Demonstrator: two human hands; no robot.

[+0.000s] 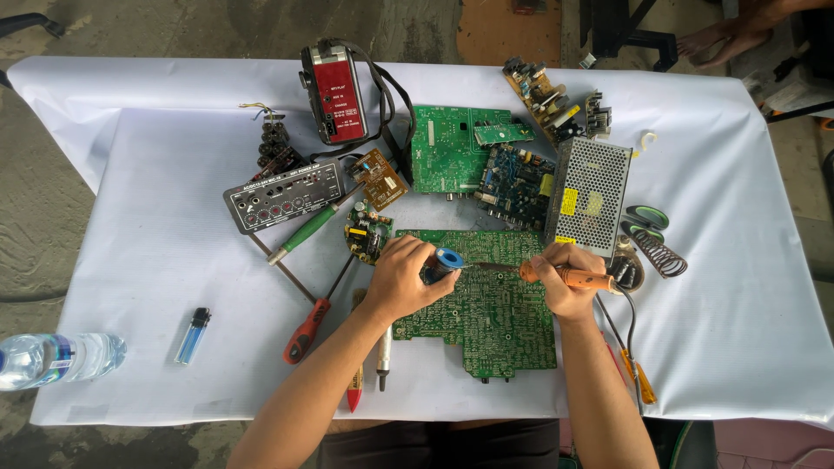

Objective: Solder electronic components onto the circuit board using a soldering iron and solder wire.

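Left hand (pixel 401 280) is clenching a blue spool (pixel 445 260) over the green circuit board (pixel 495 326), feeding the soldering iron (pixel 569 276) the right hand (pixel 563 280) is gripping

A blue solder spool (pixel 446 260) sits gripped in the left hand (pixel 401 280); an orange-handled soldering iron (pixel 556 275), held level in the right hand (pixel 565 282), points toward it above a green circuit board (pixel 495 321).

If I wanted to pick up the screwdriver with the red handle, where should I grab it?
Probably by the thick red handle of the red screwdriver, coming from the lower left. That end points toward the table's near edge and lies clear on the white cloth. The thin metal shaft runs up toward the small round circuit board, close to the left hand.
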